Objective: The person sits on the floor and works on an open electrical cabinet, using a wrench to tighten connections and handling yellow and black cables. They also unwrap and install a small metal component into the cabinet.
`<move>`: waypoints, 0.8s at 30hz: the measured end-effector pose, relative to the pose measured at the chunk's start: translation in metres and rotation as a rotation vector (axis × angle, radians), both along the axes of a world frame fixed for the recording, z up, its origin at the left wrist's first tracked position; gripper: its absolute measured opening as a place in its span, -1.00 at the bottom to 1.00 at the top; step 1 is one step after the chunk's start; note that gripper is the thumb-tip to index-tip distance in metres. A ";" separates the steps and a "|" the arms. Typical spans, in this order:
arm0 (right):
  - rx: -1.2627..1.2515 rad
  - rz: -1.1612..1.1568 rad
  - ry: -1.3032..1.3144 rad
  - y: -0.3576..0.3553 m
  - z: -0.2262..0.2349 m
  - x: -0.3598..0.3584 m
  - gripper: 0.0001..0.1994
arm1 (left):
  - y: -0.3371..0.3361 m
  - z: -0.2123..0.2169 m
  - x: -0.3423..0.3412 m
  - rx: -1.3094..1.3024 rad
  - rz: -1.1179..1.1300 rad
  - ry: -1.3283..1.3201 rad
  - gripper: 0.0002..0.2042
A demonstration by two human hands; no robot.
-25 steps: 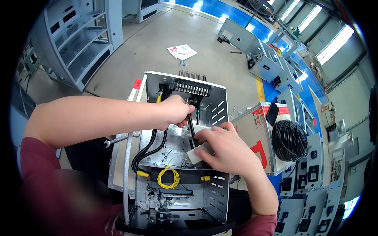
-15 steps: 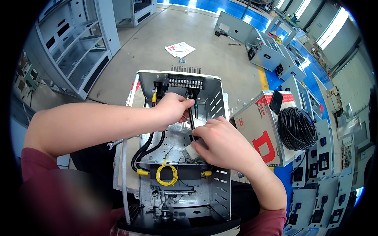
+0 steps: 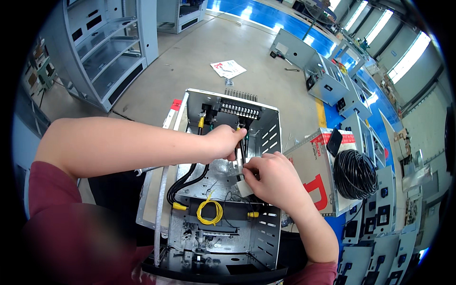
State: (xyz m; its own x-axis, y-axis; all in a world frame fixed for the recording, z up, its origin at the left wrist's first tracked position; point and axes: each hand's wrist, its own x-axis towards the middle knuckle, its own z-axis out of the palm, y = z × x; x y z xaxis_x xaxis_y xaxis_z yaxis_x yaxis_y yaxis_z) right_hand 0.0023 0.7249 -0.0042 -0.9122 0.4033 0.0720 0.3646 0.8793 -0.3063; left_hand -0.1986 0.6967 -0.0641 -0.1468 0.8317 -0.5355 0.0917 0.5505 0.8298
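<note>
An open grey metal enclosure (image 3: pixel 270 142) lies below me, with a black terminal strip (image 3: pixel 239 111) at its far wall, thick black cables (image 3: pixel 183 183) with yellow ends on the left and a yellow wire coil (image 3: pixel 209 211) near the middle. My left hand (image 3: pixel 223 141) reaches in from the left and pinches a bundle of thin black wires (image 3: pixel 242 153) just below the terminal strip. My right hand (image 3: pixel 271 176) grips the same bundle lower down, with a small white tag (image 3: pixel 244 188) under its fingers.
A cardboard box (image 3: pixel 316 173) with red print sits right of the enclosure, a coil of black cable (image 3: pixel 355 173) on it. Grey metal cabinets (image 3: pixel 332 80) lie on the floor at right, a grey shelf rack (image 3: pixel 102 52) stands upper left, papers (image 3: pixel 228 68) lie on the concrete floor.
Both hands stay on the black wire bundle; my left hand has shifted slightly upward toward the terminal strip, and the view has tilted a little.
</note>
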 end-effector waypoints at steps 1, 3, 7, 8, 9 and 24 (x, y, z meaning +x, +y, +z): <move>0.000 -0.010 0.005 -0.002 0.001 -0.002 -0.81 | 0.001 -0.004 -0.001 -0.042 -0.017 -0.028 -0.39; -0.006 -0.032 0.000 -0.001 -0.001 -0.001 -0.81 | 0.002 -0.001 0.005 -0.154 -0.048 -0.029 -0.23; -0.031 -0.038 -0.033 -0.002 0.001 -0.003 -0.81 | -0.002 0.000 0.001 -0.210 -0.146 -0.136 -0.57; -0.033 -0.047 -0.037 -0.002 0.001 -0.003 -0.81 | -0.006 0.002 0.001 -0.213 -0.237 -0.132 -0.60; -0.035 -0.056 -0.041 -0.002 0.002 -0.003 -0.81 | -0.008 0.004 0.001 -0.214 -0.327 -0.128 -0.61; -0.014 -0.021 -0.037 -0.005 0.002 -0.006 -0.82 | -0.001 0.001 -0.008 -0.312 -0.418 -0.216 -0.61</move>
